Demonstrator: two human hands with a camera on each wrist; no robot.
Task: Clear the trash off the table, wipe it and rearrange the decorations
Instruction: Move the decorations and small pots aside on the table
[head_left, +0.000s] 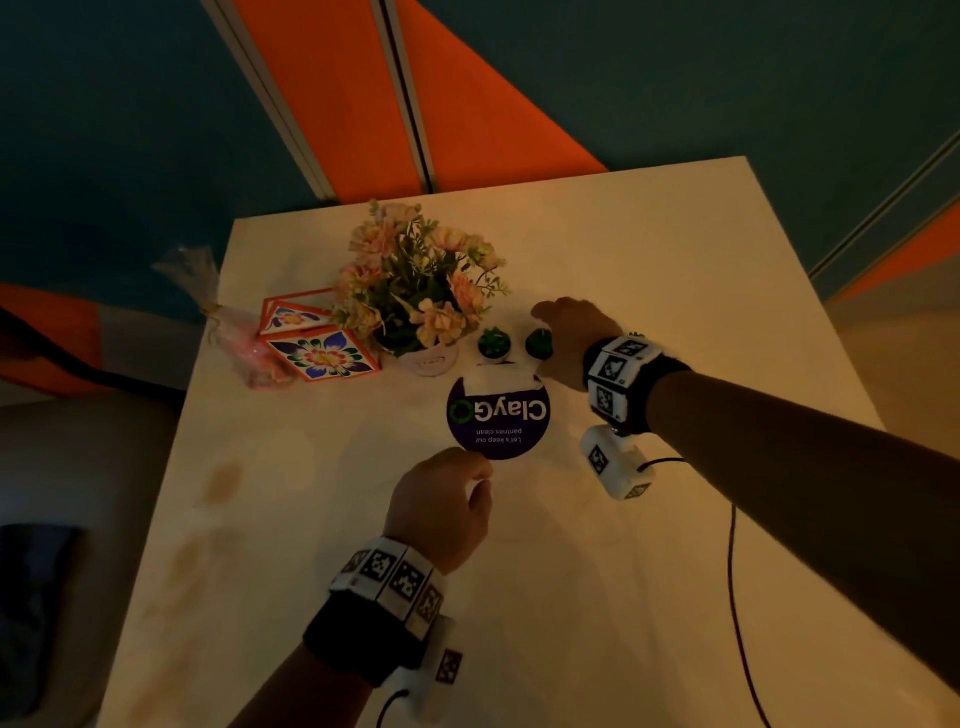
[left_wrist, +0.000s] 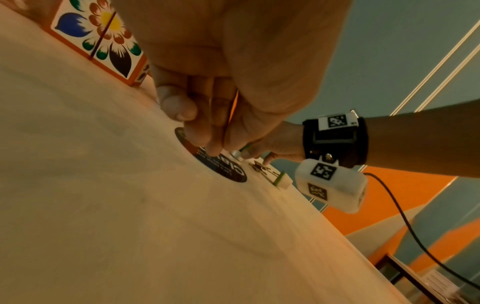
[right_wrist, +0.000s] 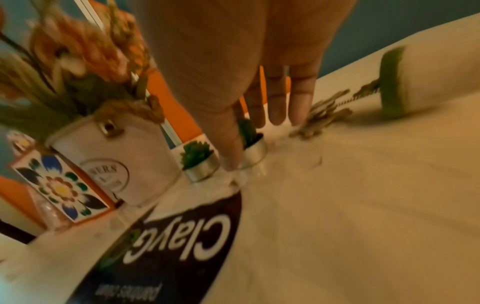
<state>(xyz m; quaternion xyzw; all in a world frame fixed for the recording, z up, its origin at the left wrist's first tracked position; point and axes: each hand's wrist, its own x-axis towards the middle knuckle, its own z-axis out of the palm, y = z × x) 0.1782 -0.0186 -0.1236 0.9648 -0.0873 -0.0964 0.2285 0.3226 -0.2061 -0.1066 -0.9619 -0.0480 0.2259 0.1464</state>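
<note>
A round dark sticker (head_left: 498, 418) (right_wrist: 182, 242) reading "ClayGo" lies flat on the white table (head_left: 649, 249). My left hand (head_left: 480, 475) (left_wrist: 205, 144) has its fingers curled, their tips touching the sticker's near edge. Behind the sticker stand two small green succulents in silver tins. My right hand (head_left: 545, 338) (right_wrist: 241, 156) holds the right one (head_left: 537, 344) (right_wrist: 253, 150) between thumb and fingers. The left one (head_left: 494, 343) (right_wrist: 198, 162) stands free. A small white-potted plant (right_wrist: 415, 82) (left_wrist: 359, 182) lies on its side to the right of that hand.
A white pot of pink flowers (head_left: 415, 280) stands left of the succulents. Beyond it are two flower-painted orange boxes (head_left: 322, 356) and a pink wrapped bundle (head_left: 244, 343) near the table's left edge. Brownish stains (head_left: 223, 483) mark the table's left side. A black cable (head_left: 732, 571) trails across the right.
</note>
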